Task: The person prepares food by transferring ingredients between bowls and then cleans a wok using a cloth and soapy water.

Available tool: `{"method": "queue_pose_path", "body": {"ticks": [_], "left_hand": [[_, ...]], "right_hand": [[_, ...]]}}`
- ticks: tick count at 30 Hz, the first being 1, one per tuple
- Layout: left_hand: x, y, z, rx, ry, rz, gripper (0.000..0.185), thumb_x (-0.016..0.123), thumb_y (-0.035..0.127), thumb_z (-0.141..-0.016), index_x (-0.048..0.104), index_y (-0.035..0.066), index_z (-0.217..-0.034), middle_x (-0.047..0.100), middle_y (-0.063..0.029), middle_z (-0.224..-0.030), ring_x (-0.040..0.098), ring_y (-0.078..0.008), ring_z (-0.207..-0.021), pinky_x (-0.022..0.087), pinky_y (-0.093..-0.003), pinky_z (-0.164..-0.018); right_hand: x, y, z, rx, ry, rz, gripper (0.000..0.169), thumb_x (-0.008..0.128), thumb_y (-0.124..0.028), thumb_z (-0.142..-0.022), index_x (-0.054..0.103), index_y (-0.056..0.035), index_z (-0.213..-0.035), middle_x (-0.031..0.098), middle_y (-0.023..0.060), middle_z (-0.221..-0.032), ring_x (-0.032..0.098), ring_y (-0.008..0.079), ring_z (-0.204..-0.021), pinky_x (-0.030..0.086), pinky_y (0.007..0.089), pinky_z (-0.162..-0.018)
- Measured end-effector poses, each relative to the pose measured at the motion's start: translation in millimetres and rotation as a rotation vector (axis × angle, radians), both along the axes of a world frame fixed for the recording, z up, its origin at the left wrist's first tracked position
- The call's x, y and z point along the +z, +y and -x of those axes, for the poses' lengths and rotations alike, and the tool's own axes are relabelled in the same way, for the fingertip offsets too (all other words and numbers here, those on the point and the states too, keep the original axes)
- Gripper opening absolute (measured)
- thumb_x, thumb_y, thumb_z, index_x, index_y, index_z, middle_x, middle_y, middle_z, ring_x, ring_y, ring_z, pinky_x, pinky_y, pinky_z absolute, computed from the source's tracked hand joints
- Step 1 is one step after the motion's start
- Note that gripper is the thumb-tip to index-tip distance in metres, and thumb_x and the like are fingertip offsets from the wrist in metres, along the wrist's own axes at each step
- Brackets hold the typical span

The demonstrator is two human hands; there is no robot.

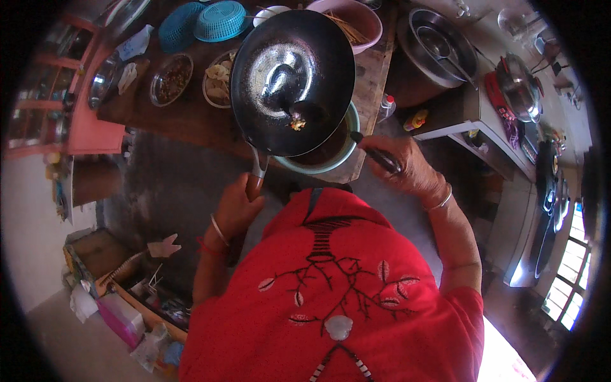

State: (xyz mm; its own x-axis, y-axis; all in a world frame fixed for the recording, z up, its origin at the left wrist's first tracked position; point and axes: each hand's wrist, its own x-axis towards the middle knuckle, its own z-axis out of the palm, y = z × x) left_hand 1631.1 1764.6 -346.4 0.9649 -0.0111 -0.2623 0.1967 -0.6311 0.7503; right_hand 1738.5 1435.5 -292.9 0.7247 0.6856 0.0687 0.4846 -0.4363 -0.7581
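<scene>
My left hand (pixel 238 205) is closed around the wooden-ended handle of a dark wok (pixel 329 62), which is held up over the table's edge. A small clump of chopped food (pixel 298 124) lies low on the wok's inner surface. Below and behind the wok is a pale green-rimmed basin (pixel 329 167) with dark contents, partly covered by it. To the right of the basin, my right hand (pixel 405 164) grips a dark-handled utensil (pixel 384 159); the utensil's far part cannot be made out clearly.
On the wooden table (pixel 374 86) stand a bowl of chopped food (pixel 173 79), a bowl of pale slices (pixel 218 81), blue plastic baskets (pixel 220 21) and a pink basin (pixel 374 28) with thin sticks. A large metal pot (pixel 410 43), plastic bottle (pixel 386 107) and white-edged counter (pixel 477 125) are at right.
</scene>
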Motion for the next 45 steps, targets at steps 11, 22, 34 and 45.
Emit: {"method": "queue_pose_path", "body": {"ticks": [11, 22, 34, 45], "left_hand": [[-7, 5, -7, -0.031, 0.021, 0.012, 0.027, 0.063, 0.012, -0.070, 0.047, 0.000, -0.088, 0.048, -0.0149, -0.069, 0.047, -0.0253, -0.061, 0.041, -0.0356, -0.059], [-15, 10, -6, 0.017, 0.128, 0.088, 0.028, 0.064, 0.013, -0.070, 0.050, 0.000, -0.089, 0.054, -0.0105, -0.073, 0.051, -0.0168, -0.067, 0.044, -0.0341, -0.063], [-25, 18, -3, 0.012, 0.217, 0.184, 0.029, 0.064, 0.013, -0.071, 0.053, -0.001, -0.093, 0.054, -0.0071, -0.072, 0.052, -0.0129, -0.057, 0.044, -0.0303, -0.050], [-2, 24, -18, -0.090, 0.348, 0.143, 0.037, 0.065, 0.019, -0.071, 0.053, 0.001, -0.101, 0.061, -0.0143, -0.084, 0.061, -0.0274, -0.075, 0.047, -0.0356, -0.070]], "right_hand": [[-10, 22, -24, -0.138, 0.080, -0.120, 0.022, 0.060, -0.017, -0.084, 0.060, -0.0041, -0.102, 0.063, 0.0089, -0.080, 0.062, 0.0185, -0.071, 0.049, 0.0296, -0.066], [1, 36, -42, -0.371, 0.642, -0.412, 0.025, 0.051, -0.023, -0.088, 0.061, -0.0058, -0.103, 0.050, -0.0011, -0.060, 0.043, 0.0044, -0.051, 0.033, 0.0186, -0.047], [-20, 8, -95, -0.482, 0.971, -0.744, 0.035, 0.045, -0.037, -0.092, 0.060, -0.0072, -0.103, 0.047, -0.0008, -0.059, 0.032, 0.0042, -0.043, 0.025, 0.0189, -0.040], [38, -42, -133, -0.460, 0.673, -0.882, 0.047, 0.034, -0.049, -0.097, 0.052, -0.0083, -0.113, 0.031, -0.0072, -0.042, 0.028, 0.0038, -0.035, 0.023, 0.0192, -0.037]]}}
